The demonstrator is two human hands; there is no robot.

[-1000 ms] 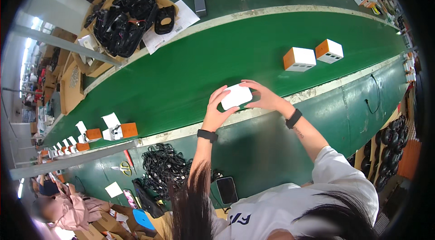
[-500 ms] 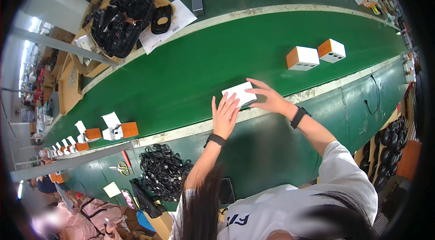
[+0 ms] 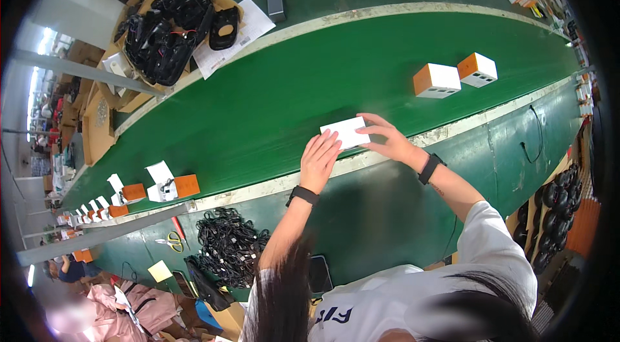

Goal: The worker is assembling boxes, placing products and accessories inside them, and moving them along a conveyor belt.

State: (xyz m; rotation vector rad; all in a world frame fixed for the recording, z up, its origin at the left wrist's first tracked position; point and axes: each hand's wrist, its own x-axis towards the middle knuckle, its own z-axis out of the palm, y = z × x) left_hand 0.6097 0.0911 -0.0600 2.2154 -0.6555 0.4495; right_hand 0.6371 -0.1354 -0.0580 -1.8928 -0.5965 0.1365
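Green conveyor belt (image 3: pixel 271 103) runs between pale side rails. Near its front edge lies a flat white box (image 3: pixel 345 131). Toward the right end stand two orange-and-white boxes (image 3: pixel 437 80) (image 3: pixel 478 69), just beside each other. Toward the left end, by the front edge, stands a row of small orange-and-white boxes (image 3: pixel 175 186), some with open flaps.

Box (image 3: pixel 346 131) on belt (image 3: pixel 258 109), between hands

Both forearms reach forward from the lower edge, a dark band on each wrist. The left hand (image 3: pixel 319 160) lies flat, fingers together (palm down). The right hand (image 3: pixel 387 140) spreads its fingers, fingertips pressing down.
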